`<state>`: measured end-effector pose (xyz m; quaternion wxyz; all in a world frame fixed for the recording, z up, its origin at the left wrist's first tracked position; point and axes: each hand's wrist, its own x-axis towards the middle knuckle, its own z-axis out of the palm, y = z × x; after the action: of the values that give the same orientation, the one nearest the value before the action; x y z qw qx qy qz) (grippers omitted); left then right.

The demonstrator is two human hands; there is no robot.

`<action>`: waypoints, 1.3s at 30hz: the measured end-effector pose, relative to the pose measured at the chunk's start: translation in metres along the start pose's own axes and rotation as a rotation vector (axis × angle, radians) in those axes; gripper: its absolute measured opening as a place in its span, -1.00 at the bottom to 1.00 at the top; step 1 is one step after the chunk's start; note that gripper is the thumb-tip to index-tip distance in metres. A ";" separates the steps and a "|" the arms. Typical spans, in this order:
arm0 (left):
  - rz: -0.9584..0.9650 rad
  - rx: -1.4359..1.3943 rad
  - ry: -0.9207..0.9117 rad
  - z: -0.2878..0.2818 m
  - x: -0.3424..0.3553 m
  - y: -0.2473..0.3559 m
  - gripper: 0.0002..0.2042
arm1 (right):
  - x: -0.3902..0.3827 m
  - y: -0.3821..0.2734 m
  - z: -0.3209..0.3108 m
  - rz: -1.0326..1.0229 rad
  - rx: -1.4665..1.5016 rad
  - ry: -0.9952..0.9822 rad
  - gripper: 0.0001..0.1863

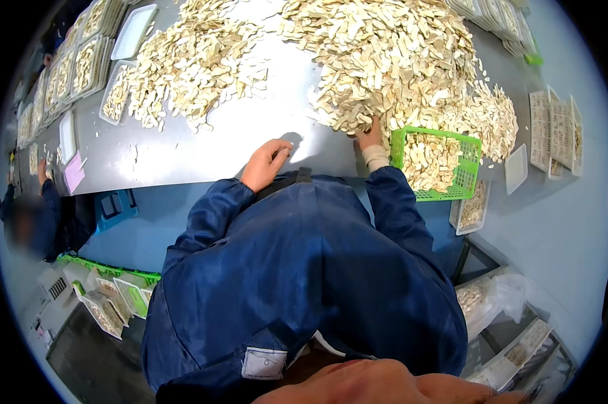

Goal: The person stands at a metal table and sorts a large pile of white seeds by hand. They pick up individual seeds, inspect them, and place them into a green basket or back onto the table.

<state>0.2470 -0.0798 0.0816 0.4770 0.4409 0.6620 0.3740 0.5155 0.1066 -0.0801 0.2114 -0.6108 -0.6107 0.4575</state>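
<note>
A large heap of pale, flat dried slices (391, 60) covers the middle and right of the metal table (183, 155). At its near edge my right hand (369, 137) reaches in among the slices; its fingertips are mostly hidden there. My left hand (265, 165) hovers at the table's front edge, fingers curled in toward the thumb, apart from the heap. Whether something small sits in that grip is hidden. Right beside my right wrist stands a green basket (467, 183), partly filled with the same kind of slices.
A second heap of slices (189, 74) lies to the left. Stacked trays of slices (87, 64) stand at the far left, near a pink sheet (75, 173) and a co-worker (45, 209). White perforated baskets (556, 135) are at the right.
</note>
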 end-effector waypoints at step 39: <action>0.286 0.481 0.113 -0.048 0.067 -0.082 -0.78 | -0.014 -0.133 0.092 -0.648 -0.566 -0.093 -0.72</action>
<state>0.1722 -0.0473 -0.0009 0.2635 0.6088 0.6884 0.2934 0.3686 0.0878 -0.0124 0.1403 -0.4004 -0.8811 0.2089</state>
